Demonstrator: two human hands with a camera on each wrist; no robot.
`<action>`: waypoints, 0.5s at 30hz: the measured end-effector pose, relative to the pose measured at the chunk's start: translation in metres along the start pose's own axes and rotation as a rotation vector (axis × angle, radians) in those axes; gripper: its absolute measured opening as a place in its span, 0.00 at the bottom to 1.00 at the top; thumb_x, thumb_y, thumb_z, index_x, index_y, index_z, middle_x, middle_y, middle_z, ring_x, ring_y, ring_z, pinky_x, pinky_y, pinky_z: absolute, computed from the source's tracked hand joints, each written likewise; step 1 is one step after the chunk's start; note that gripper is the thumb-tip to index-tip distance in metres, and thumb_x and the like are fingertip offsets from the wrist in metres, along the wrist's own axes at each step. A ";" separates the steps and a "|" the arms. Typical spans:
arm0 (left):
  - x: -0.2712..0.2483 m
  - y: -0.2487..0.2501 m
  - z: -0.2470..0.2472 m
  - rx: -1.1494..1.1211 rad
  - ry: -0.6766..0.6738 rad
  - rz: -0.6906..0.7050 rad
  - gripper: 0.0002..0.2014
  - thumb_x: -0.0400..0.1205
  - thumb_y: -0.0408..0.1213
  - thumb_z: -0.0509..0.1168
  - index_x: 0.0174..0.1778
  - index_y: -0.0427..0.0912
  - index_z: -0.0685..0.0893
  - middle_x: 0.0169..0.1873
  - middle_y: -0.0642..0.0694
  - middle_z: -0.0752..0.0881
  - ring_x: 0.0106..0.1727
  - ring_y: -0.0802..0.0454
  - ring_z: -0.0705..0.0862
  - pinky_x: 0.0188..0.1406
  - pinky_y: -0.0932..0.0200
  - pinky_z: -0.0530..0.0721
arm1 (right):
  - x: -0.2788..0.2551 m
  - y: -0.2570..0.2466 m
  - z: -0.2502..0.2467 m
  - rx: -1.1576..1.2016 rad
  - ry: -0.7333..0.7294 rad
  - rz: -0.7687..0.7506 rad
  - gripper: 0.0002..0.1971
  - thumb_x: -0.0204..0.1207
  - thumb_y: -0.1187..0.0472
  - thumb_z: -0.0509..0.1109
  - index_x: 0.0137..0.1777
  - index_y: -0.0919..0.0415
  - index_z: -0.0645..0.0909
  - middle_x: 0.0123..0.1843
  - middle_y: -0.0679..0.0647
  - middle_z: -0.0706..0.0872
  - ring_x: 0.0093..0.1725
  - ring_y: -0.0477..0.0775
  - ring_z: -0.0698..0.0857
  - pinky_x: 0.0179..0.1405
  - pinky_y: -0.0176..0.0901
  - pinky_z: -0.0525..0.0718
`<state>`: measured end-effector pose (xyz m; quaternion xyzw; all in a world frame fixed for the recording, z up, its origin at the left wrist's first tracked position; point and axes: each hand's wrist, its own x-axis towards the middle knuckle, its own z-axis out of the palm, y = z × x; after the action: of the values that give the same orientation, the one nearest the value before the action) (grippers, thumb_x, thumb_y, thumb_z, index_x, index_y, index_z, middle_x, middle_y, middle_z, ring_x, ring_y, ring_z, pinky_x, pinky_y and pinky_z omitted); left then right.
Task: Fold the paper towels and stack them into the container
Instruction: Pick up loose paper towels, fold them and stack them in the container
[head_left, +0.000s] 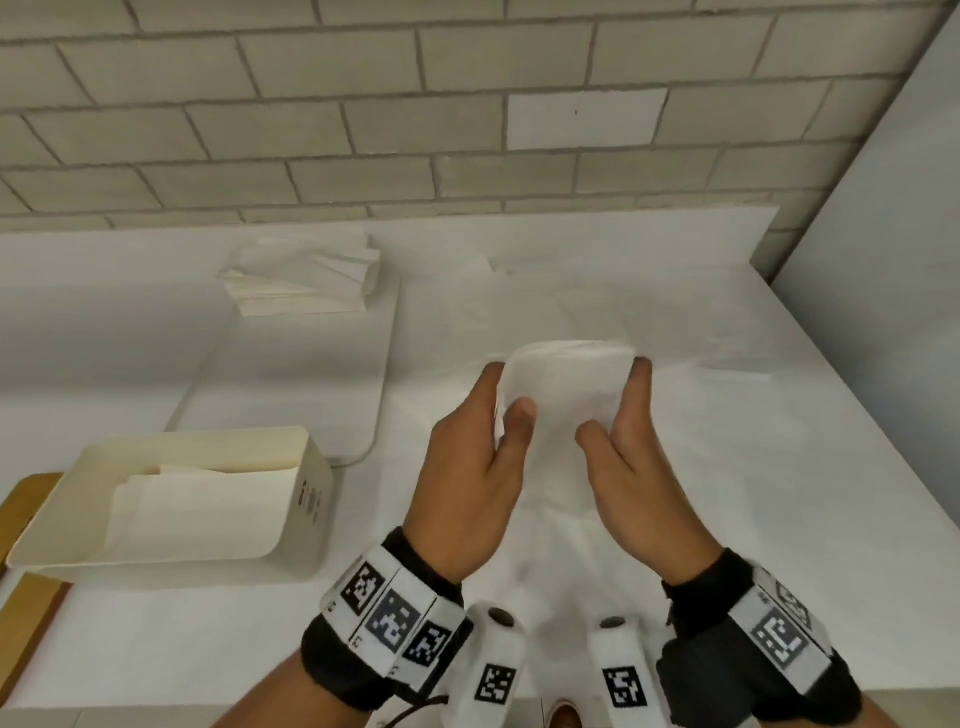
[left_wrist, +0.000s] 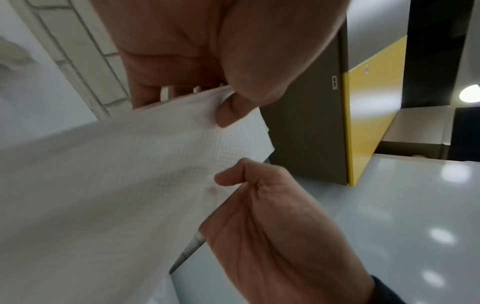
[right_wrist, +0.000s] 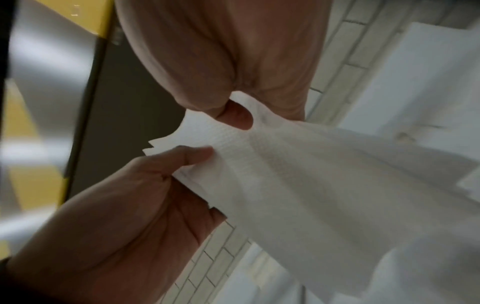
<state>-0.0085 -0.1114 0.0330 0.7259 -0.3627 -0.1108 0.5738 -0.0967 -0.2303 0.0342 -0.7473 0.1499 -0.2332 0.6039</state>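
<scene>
Both hands hold one white paper towel (head_left: 566, 384) in the air above the middle of the table. My left hand (head_left: 506, 392) pinches its left edge between thumb and fingers, and my right hand (head_left: 615, 400) pinches the right edge the same way. The towel bulges upward between them. The left wrist view shows the left thumb (left_wrist: 228, 113) pressed on the towel (left_wrist: 130, 164). In the right wrist view the right thumb (right_wrist: 235, 116) presses on the towel (right_wrist: 298, 174). A cream container (head_left: 311, 499) at the left holds folded towels (head_left: 208, 499).
A pile of loose towels (head_left: 306, 280) lies at the back on a white mat (head_left: 311, 374). A wooden board (head_left: 26, 519) sticks out under the container at the left edge. The brick wall (head_left: 467, 130) runs behind the table, and a white panel (head_left: 883, 234) stands at the right.
</scene>
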 end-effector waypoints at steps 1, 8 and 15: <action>-0.002 -0.006 0.004 0.008 -0.021 -0.033 0.12 0.91 0.37 0.59 0.69 0.49 0.80 0.55 0.57 0.90 0.55 0.63 0.88 0.55 0.65 0.85 | -0.002 0.011 -0.002 -0.028 -0.045 0.056 0.27 0.84 0.75 0.53 0.63 0.37 0.63 0.61 0.42 0.81 0.58 0.35 0.83 0.57 0.29 0.80; -0.006 -0.018 0.015 -0.089 0.049 -0.170 0.12 0.90 0.34 0.60 0.63 0.55 0.83 0.48 0.62 0.91 0.53 0.68 0.88 0.48 0.76 0.81 | -0.001 0.037 -0.006 -0.035 -0.142 0.198 0.22 0.83 0.76 0.52 0.58 0.44 0.64 0.60 0.49 0.79 0.51 0.34 0.83 0.48 0.26 0.81; -0.009 -0.040 0.021 -0.049 -0.062 -0.319 0.16 0.88 0.30 0.62 0.57 0.60 0.82 0.50 0.60 0.90 0.55 0.55 0.89 0.47 0.73 0.84 | 0.000 0.055 -0.002 -0.030 -0.200 0.338 0.21 0.84 0.74 0.52 0.65 0.46 0.63 0.65 0.52 0.79 0.61 0.45 0.82 0.54 0.34 0.84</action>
<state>-0.0107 -0.1181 -0.0126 0.7562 -0.2576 -0.2315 0.5552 -0.0951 -0.2442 -0.0192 -0.7399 0.2162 -0.0510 0.6350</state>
